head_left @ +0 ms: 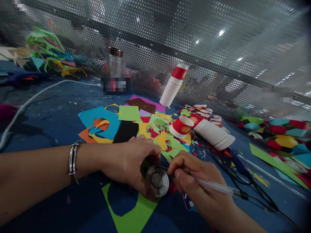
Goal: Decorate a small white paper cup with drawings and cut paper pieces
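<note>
Left fingers [152,150] gripping round white piece [158,185], cross-hatched black centre [156,179], right fingers [186,160] pinching slim translucent pen [213,185]

Grey perforated panel [155,22] across the back, bright spots of light [221,32], dark blue tabletop [60,113] below.

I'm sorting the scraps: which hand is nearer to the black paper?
Left. The left hand is just on the near side of the black paper; the right hand is farther off, to its right and nearer the camera.
</note>
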`<state>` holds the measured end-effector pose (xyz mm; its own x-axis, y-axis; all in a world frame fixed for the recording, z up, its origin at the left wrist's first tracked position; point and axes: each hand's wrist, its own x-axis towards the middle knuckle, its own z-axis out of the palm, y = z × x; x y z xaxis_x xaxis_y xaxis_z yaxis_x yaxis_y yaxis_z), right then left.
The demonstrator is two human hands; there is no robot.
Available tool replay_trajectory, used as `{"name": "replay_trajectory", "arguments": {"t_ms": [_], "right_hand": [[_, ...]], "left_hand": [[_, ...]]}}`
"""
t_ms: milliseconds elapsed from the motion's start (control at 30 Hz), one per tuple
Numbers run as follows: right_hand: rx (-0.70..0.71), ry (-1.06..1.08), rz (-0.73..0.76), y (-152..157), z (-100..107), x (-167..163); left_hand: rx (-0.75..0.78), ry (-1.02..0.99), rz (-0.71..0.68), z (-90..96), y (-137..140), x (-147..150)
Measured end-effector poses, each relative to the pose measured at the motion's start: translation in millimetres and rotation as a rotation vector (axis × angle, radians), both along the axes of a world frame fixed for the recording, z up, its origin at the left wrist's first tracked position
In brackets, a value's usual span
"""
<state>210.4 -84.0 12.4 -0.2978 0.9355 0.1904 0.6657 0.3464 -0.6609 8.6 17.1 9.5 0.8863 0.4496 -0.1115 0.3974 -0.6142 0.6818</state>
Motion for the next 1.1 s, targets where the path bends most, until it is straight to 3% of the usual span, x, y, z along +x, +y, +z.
{"name": "replay_trajectory", "arguments": {"t_ms": [1100], "right_hand": [[0.072,-0.040,0.000,2.4,0.6,2.2]], "left_hand": [[-0.007,0.015,-0.017,1.4,0.7,-0.9]]}}
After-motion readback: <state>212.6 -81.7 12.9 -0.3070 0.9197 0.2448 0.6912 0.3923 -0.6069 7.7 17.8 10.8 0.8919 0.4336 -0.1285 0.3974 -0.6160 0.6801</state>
